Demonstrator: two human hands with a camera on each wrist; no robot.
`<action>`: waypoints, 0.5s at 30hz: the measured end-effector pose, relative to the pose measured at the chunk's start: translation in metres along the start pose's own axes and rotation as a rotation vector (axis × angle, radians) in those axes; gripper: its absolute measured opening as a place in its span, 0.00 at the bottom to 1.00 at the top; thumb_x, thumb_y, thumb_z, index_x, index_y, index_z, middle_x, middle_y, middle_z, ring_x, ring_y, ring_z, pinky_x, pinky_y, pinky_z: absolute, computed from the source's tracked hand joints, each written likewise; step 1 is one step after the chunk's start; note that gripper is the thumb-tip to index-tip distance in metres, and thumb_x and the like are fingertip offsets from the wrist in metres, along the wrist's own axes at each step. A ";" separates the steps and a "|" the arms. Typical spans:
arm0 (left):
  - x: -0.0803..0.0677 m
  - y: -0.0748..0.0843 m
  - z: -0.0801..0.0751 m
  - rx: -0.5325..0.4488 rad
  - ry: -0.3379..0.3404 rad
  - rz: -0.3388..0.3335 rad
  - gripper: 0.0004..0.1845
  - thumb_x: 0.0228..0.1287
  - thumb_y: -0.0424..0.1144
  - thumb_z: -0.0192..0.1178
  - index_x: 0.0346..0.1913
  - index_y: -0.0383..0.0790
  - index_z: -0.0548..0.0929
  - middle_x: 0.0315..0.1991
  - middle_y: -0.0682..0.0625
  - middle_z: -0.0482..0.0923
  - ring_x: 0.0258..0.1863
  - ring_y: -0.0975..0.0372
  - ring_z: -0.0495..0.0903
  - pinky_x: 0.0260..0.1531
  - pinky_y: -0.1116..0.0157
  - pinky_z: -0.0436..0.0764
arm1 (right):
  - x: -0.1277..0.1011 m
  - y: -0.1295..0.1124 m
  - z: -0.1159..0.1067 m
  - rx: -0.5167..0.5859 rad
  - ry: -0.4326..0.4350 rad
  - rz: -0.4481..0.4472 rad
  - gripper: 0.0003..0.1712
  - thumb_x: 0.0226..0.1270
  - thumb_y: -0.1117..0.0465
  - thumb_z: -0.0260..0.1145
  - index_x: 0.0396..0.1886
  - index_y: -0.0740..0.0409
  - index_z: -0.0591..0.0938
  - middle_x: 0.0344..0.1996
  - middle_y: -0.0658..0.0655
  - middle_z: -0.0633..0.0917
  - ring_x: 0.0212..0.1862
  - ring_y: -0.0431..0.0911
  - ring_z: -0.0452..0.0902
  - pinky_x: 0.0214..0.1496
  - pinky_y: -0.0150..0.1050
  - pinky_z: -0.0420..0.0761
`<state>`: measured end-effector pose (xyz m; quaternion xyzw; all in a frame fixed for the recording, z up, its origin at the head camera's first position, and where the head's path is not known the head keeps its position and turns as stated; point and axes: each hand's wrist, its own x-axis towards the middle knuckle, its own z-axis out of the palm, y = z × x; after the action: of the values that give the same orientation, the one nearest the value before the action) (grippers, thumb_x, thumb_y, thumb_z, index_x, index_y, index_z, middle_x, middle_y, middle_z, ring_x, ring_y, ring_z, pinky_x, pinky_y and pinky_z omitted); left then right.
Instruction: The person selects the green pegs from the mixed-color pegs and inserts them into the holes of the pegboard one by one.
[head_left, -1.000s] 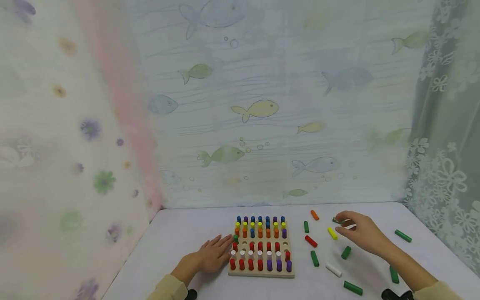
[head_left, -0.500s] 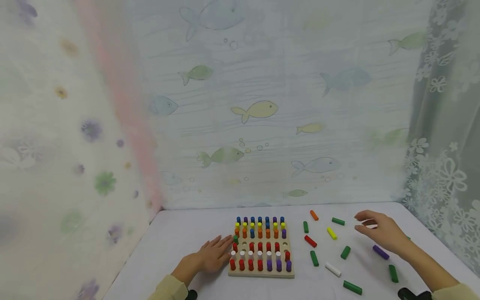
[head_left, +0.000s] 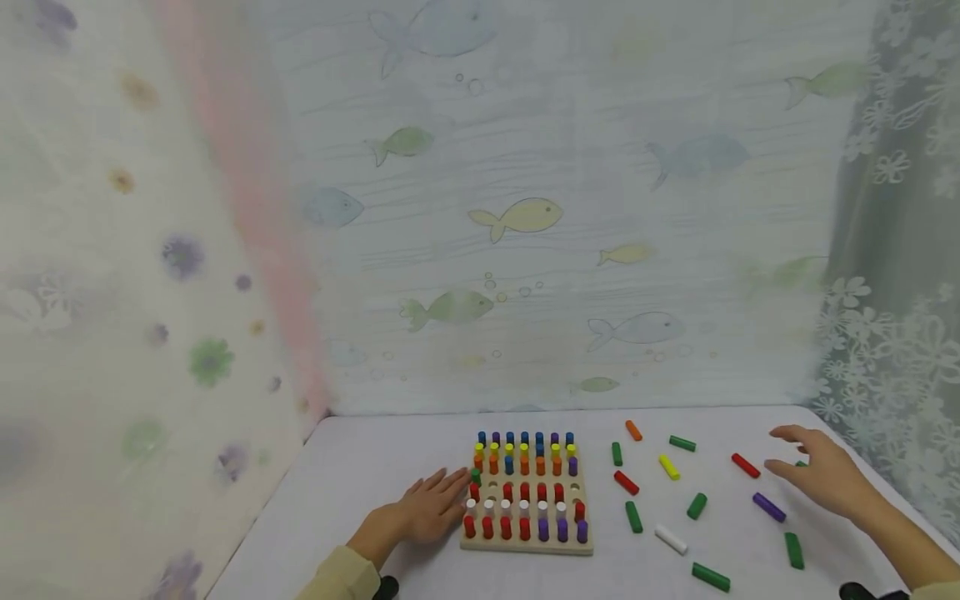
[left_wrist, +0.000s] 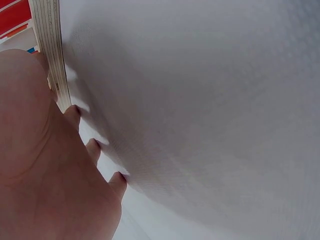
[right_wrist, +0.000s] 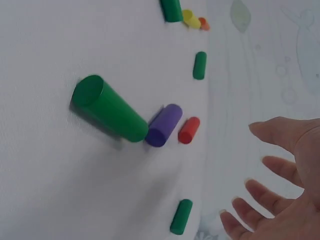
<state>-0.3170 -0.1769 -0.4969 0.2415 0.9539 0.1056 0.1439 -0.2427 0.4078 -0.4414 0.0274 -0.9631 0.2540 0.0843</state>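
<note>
My left hand lies palm down with its fingers stretched out, against the left side of a wooden pegboard. Close up in the left wrist view, the fingertips meet the white cloth beside the board's layered edge. Rows of red, white, orange, yellow, blue and purple pegs stand upright in the board, plus one green peg. My right hand hovers at the table's right, fingers spread and holding nothing. A loose green peg lies nearest it, mostly hidden behind the thumb in the head view.
Scattered right of the board are loose pegs: red, purple, yellow, orange, white and several green ones. A fish-patterned curtain hangs behind the table. Some holes show in the board.
My right hand has moved right, away from the green peg at the back, and its fingers have spread. The purple and red pegs have come into sight. My left hand stays in place.
</note>
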 end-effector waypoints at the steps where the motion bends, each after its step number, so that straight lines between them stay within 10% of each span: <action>1: -0.001 0.002 -0.002 -0.002 -0.007 -0.003 0.35 0.80 0.61 0.41 0.82 0.52 0.56 0.82 0.53 0.54 0.81 0.46 0.50 0.75 0.36 0.49 | 0.000 0.005 -0.001 -0.004 0.007 0.006 0.34 0.72 0.56 0.68 0.62 0.81 0.70 0.56 0.85 0.72 0.53 0.80 0.71 0.44 0.65 0.80; 15: -0.003 0.008 -0.009 0.020 -0.008 -0.002 0.34 0.80 0.59 0.43 0.82 0.50 0.57 0.82 0.53 0.54 0.81 0.47 0.51 0.75 0.37 0.50 | -0.005 0.058 0.004 0.015 0.001 0.151 0.41 0.68 0.56 0.69 0.61 0.87 0.63 0.54 0.89 0.68 0.50 0.80 0.70 0.45 0.65 0.79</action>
<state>-0.3140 -0.1731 -0.4859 0.2425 0.9545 0.0947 0.1454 -0.2442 0.4569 -0.4738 -0.0447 -0.9605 0.2667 0.0652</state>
